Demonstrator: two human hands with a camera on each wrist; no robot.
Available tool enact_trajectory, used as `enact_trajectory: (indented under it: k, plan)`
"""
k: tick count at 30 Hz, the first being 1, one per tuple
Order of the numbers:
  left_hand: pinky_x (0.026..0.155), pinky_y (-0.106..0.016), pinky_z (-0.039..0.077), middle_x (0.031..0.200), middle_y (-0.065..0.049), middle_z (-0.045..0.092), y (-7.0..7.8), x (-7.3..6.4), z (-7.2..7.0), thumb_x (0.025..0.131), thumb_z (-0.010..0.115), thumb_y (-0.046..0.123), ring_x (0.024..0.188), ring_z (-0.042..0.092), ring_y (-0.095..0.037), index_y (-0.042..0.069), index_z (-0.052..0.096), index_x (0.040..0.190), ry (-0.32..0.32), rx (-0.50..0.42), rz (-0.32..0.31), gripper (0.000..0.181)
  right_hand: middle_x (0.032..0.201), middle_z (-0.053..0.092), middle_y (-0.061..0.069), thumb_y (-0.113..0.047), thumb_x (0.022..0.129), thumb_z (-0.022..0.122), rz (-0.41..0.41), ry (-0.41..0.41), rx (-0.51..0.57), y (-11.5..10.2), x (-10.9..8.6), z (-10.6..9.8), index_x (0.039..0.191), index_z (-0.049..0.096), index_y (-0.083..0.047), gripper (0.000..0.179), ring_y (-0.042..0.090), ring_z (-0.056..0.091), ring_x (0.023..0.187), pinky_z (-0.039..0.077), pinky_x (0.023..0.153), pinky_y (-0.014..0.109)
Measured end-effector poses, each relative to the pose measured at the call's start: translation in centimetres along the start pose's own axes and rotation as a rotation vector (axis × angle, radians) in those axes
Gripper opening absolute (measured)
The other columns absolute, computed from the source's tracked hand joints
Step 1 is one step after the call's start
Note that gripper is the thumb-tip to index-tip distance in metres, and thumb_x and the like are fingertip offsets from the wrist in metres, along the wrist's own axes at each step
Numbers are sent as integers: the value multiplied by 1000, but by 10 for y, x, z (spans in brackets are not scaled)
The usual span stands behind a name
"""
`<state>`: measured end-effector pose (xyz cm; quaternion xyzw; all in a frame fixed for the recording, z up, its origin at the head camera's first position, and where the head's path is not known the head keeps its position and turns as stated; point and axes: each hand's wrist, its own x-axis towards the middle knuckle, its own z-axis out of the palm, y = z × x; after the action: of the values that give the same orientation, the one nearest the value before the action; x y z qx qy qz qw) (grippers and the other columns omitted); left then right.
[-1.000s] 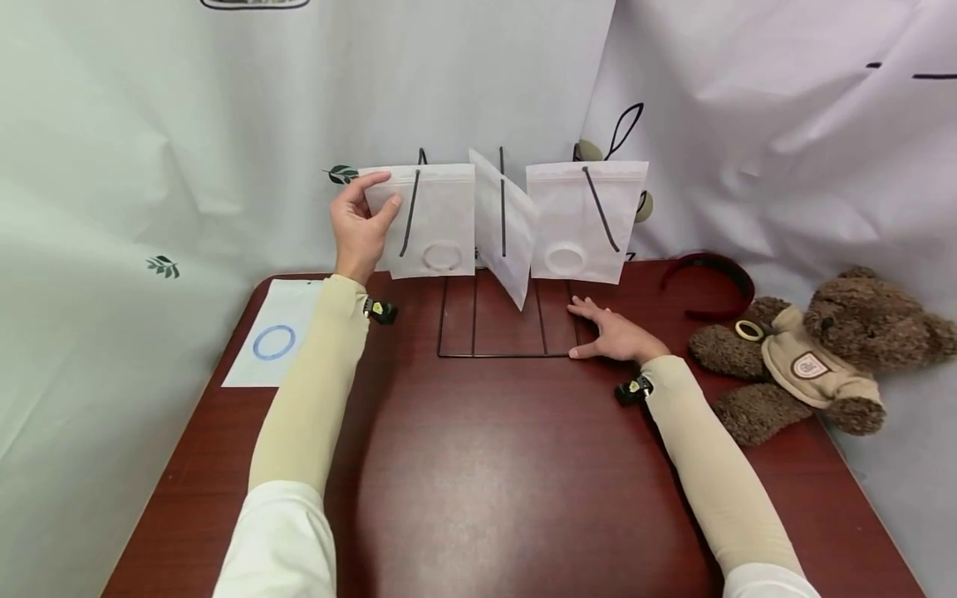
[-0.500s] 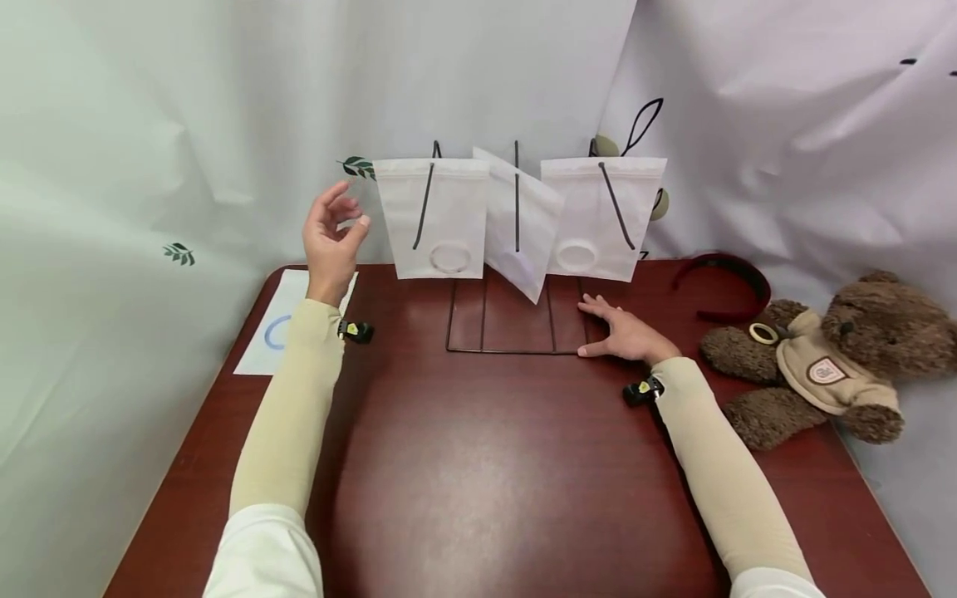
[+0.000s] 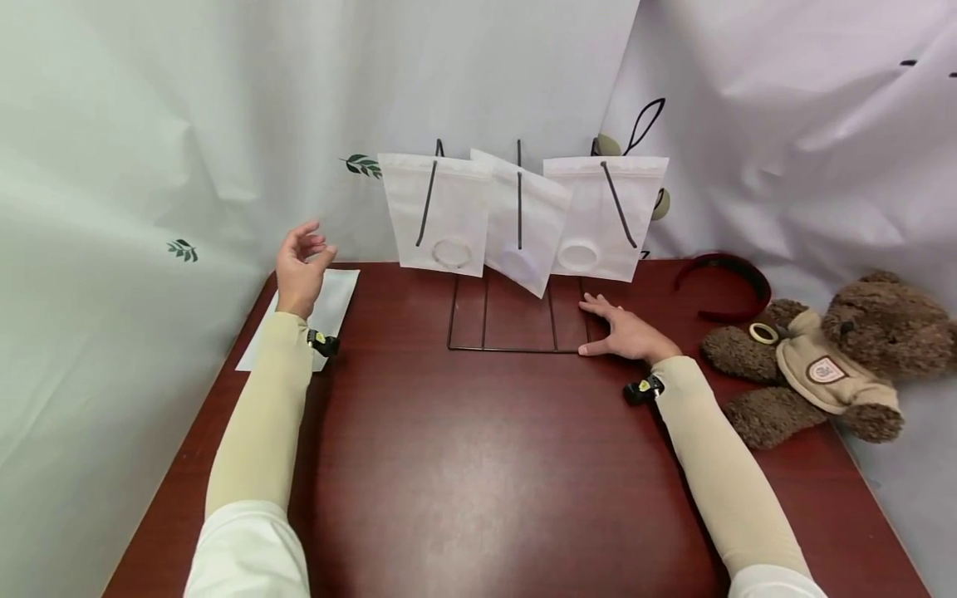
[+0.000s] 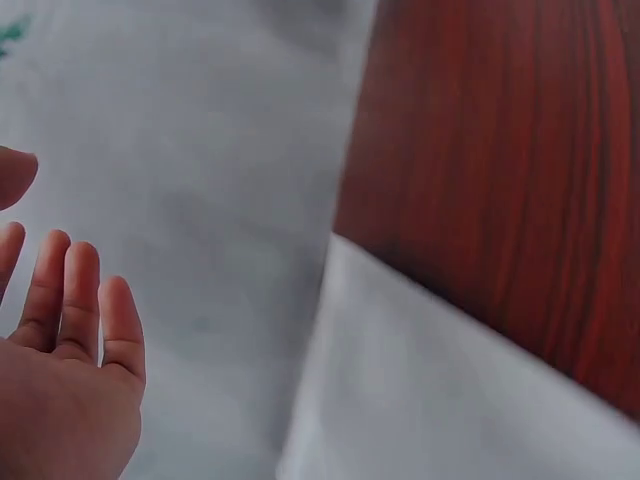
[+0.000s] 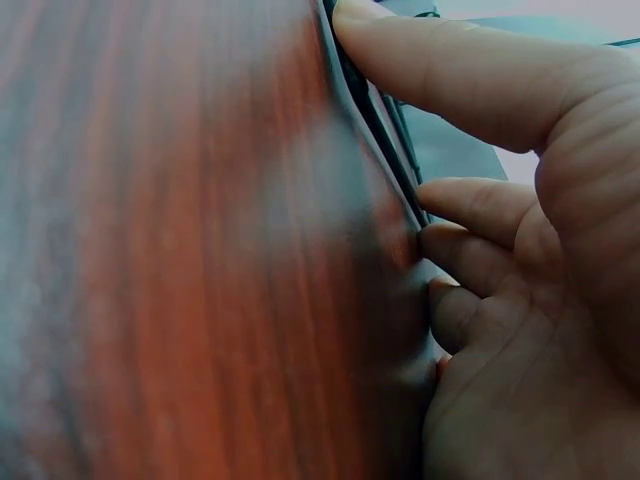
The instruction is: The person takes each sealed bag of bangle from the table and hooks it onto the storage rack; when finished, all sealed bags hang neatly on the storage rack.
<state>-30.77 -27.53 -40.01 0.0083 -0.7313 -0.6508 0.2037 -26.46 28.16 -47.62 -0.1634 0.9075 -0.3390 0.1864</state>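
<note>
In the head view, my left hand [image 3: 302, 270] hovers over a flat white pouch [image 3: 340, 295] at the table's left. Nothing is held; the fingers are loosely bent, as the left wrist view also shows of the hand [image 4: 75, 380]. The blue ring seen earlier at the pouch is hidden by my arm. My right hand [image 3: 628, 334] rests with spread fingers on the front right corner of a black wire rack [image 3: 503, 350]. On its prongs hang a left white pouch [image 3: 462, 208], a middle one [image 3: 542, 220] and a right one [image 3: 579, 208], each showing a ring shape.
A brown teddy bear [image 3: 882, 332] lies at the right, with a pale yellow ring [image 3: 763, 334] on its limb. Behind it is a dark red headband [image 3: 748, 278]. White cloth [image 3: 284, 108] surrounds the dark red wooden table [image 3: 478, 465].
My left hand has let go of the left pouch's corner and moved left and down over the flat pouch. The middle pouch has swung round to face forward more. My right hand stays on the rack.
</note>
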Motion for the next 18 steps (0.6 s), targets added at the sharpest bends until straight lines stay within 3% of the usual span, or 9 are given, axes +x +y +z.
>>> enact_trajectory:
  k: [4, 8, 11, 14, 18]
  plan:
    - [82, -17, 46, 122, -8, 58, -21, 13, -9, 87, 74, 8, 110, 56, -16, 7, 54, 141, 13, 114, -55, 58, 171, 7, 5, -49, 78, 84, 3, 6, -1, 2, -1, -1, 159, 30, -19, 102, 38, 0, 158, 12, 123, 63]
    - [82, -16, 46, 123, 1, 56, -44, 24, -24, 88, 76, 16, 112, 54, -9, 17, 52, 145, 8, 227, -145, 62, 171, 10, 1, -49, 78, 84, 0, 9, -4, 3, -1, 1, 159, 30, -21, 101, 34, 0, 159, 12, 124, 61]
    - [83, -16, 46, 127, 2, 54, -53, 30, -36, 88, 78, 22, 117, 52, -12, 23, 49, 147, -1, 312, -216, 66, 171, 11, -1, -50, 77, 83, -4, 13, -7, 3, 0, 2, 159, 31, -22, 101, 34, 1, 159, 11, 124, 61]
    - [94, -24, 46, 140, -6, 51, -58, 33, -45, 88, 78, 23, 128, 48, -20, 24, 44, 150, -23, 389, -275, 71, 171, 10, -1, -51, 77, 83, -3, 14, -5, 4, 0, 2, 159, 31, -23, 101, 35, 1, 158, 10, 124, 62]
    - [116, -46, 36, 160, -15, 34, -63, 32, -52, 89, 76, 18, 147, 33, -33, 19, 32, 158, -103, 492, -336, 82, 171, 10, -3, -51, 77, 83, 1, 16, -5, 5, 0, 0, 159, 31, -25, 101, 34, 1, 159, 10, 124, 61]
